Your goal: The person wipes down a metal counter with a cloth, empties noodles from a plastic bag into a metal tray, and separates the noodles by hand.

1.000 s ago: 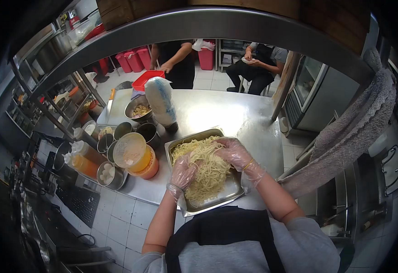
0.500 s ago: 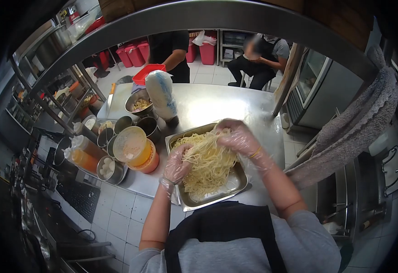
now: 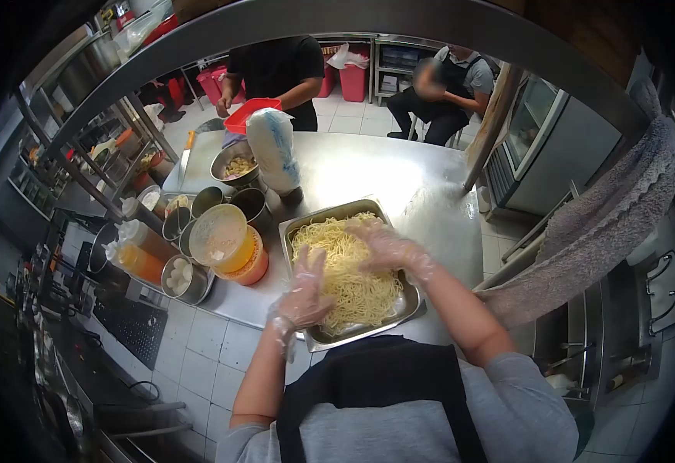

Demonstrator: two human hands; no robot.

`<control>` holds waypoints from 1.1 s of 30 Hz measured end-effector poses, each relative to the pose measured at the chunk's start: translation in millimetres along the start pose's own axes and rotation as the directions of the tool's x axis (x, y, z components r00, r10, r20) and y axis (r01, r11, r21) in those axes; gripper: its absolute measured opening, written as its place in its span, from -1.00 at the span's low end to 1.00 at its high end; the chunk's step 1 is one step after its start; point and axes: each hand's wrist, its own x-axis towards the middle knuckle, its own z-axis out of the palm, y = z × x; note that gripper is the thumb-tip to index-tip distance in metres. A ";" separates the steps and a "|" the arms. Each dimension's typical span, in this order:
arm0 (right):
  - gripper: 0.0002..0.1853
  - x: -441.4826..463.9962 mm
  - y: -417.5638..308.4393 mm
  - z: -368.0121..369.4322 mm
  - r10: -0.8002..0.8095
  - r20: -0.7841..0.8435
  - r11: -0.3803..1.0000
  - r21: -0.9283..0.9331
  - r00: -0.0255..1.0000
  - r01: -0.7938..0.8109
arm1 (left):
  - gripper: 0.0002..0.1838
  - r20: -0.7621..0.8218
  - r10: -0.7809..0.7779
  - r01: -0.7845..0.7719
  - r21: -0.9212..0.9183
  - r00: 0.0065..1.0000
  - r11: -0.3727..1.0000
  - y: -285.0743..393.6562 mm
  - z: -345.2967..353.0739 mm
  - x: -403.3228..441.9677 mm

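A rectangular metal tray (image 3: 327, 342) sits at the table's near edge, spread with pale noodles (image 3: 356, 297). My left hand (image 3: 305, 295), in a clear plastic glove, is at the tray's left side with fingers spread against the noodles. From the right, my right hand (image 3: 384, 245), gloved the same way, lies over the upper part of the noodles with its fingers stretched out. Neither hand has noodles lifted in it. The fingertips of my right hand are partly blurred.
Left of the tray stand a lidded tub (image 3: 221, 238), a metal pot of eggs (image 3: 184, 279) and sauce bottles (image 3: 138, 258). Behind are a wrapped plastic roll (image 3: 273, 150), a bowl of food (image 3: 235, 164) and a knife (image 3: 185, 162). A person (image 3: 279, 73) holds a red container (image 3: 252, 116); another person sits.
The noodles that both hands held raised are now down in the tray. My fingers have opened, and my right hand has moved lower. The standing person has shifted to the left.
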 end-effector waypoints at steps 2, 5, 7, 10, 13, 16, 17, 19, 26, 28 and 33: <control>-0.17 3.0 -3.7 32.8 0.038 0.033 0.997 -0.069 0.999 -0.036 | 0.01 0.102 -0.091 0.080 0.110 0.991 0.991 14.9 26.4 3.7; -0.23 14.1 21.1 95.5 0.011 -0.086 0.994 -0.106 0.996 -0.020 | -0.02 0.068 -0.164 0.131 0.347 0.984 0.929 0.9 76.9 9.6; -0.32 -0.3 17.8 79.8 0.011 -0.110 0.993 0.119 0.994 0.003 | -0.09 0.045 -0.200 0.181 0.268 0.979 0.946 -6.5 85.0 9.7; -0.43 -23.0 7.5 45.9 0.069 -0.182 0.962 0.274 0.981 -0.016 | -0.26 0.005 -0.191 0.189 -0.182 0.982 0.965 -23.7 66.6 8.5; -0.51 -27.4 -1.8 12.6 0.041 -0.361 0.917 0.385 0.932 0.109 | -0.49 -0.222 -0.016 -0.088 -0.449 0.975 0.889 -22.9 41.0 5.5; -0.57 -36.0 -22.7 -28.6 0.054 -0.450 0.819 0.531 0.891 0.218 | -0.58 -0.416 0.099 -0.271 -0.377 0.904 0.886 3.9 2.0 13.7; -0.58 -38.6 -30.3 -41.9 0.069 -0.459 0.779 0.579 0.885 0.239 | -0.59 -0.448 0.127 -0.313 -0.370 0.885 0.874 11.5 -9.7 14.9; -0.57 -43.0 -40.9 -58.6 0.002 -0.536 0.806 0.501 0.844 0.315 | -0.56 -0.414 0.200 -0.299 -0.188 0.888 0.936 19.2 -19.7 15.4; -0.39 -31.4 2.2 -36.7 -0.323 -0.147 0.915 0.204 0.935 0.348 | -0.31 0.221 0.183 -0.185 -0.010 0.958 0.983 3.2 -25.8 28.8; -0.34 -11.9 31.2 -8.3 -0.313 -0.226 0.845 0.378 0.923 0.379 | -0.29 0.246 0.179 -0.175 -0.037 0.953 0.984 -22.8 -19.6 43.5; -0.20 21.6 36.5 20.5 0.234 -0.145 0.926 0.336 0.962 -0.175 | -0.35 -0.034 -0.195 0.179 -0.264 0.980 0.948 -85.4 45.5 101.0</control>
